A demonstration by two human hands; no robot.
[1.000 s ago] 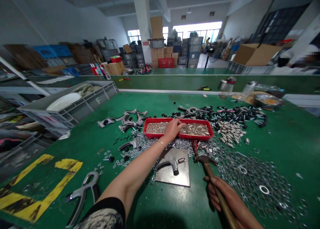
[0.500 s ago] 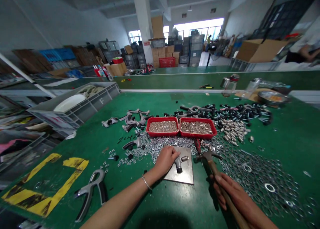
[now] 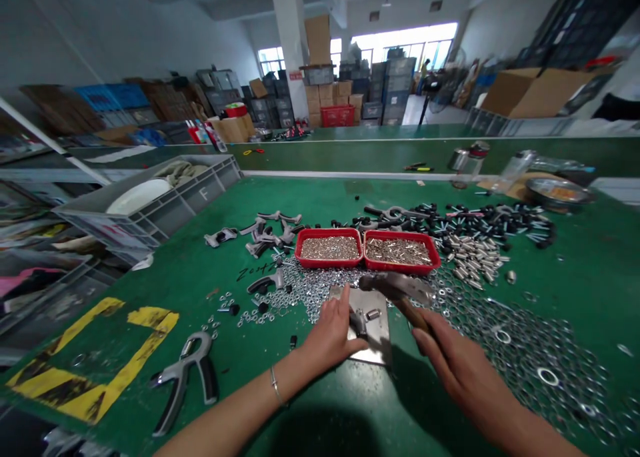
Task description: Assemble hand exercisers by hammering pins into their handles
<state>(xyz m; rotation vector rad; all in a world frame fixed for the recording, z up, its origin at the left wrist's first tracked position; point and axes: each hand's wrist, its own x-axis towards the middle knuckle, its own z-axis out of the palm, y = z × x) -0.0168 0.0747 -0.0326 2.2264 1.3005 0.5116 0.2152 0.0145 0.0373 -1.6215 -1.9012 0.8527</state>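
Green bench [image 3: 300, 200] bears 2 red trays [image 3: 330, 264], centre, and 1 steel plate [image 3: 376, 350], lower centre, with 1 hammer [image 3: 400, 288], right of centre, clasped in right hand [image 3: 453, 357]; 1 grey handle [image 3: 358, 322], on plate, partly under left hand [image 3: 330, 330], thumb and forefinger wide, grasp impossible to tell.

A factory workshop, set up for hand assembly.
A green worktable [image 3: 180, 277] carries loose metal rings [image 3: 310, 290], two red trays [image 3: 329, 264] of small metal parts and a hammer [image 3: 400, 287] in use above it; yellow-and-black tape [image 3: 50, 396] marks one corner. Behind stand stacked grey crates [image 3: 397, 87], cardboard boxes [image 3: 320, 100] and a thick pillar [image 3: 291, 44] under a high beamed ceiling.
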